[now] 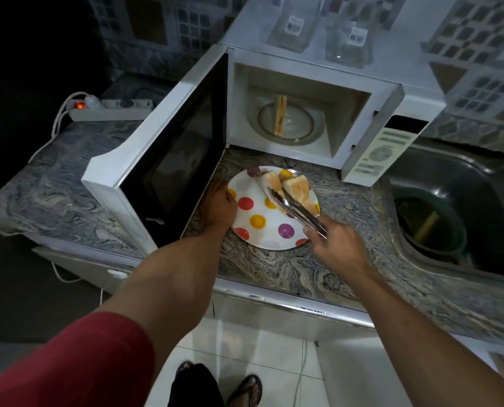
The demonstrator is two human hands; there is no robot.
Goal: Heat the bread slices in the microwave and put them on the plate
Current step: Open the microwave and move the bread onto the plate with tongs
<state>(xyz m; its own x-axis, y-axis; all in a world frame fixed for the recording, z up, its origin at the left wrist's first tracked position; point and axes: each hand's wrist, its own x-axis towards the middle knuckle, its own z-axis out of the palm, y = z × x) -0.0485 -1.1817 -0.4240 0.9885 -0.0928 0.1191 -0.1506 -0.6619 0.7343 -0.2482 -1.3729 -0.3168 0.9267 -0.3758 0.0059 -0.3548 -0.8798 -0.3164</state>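
Note:
A white microwave [318, 69] stands on the counter with its door [168, 160] swung wide open to the left. Inside, on the glass turntable [300, 124], one bread slice [280, 114] stands on edge. In front of it lies a white plate [262, 227] with coloured dots, carrying two bread slices [296, 186] on its far side. My left hand [218, 202] grips the plate's left rim. My right hand [337, 245] holds metal tongs [297, 210], whose tips touch the bread on the plate.
A steel sink [465, 207] with a dark green bowl [432, 227] lies to the right. A power strip [109, 108] with a lit red switch sits at the back left. Two clear plastic containers [347, 39] rest on top of the microwave. The counter edge [289, 301] runs in front of me.

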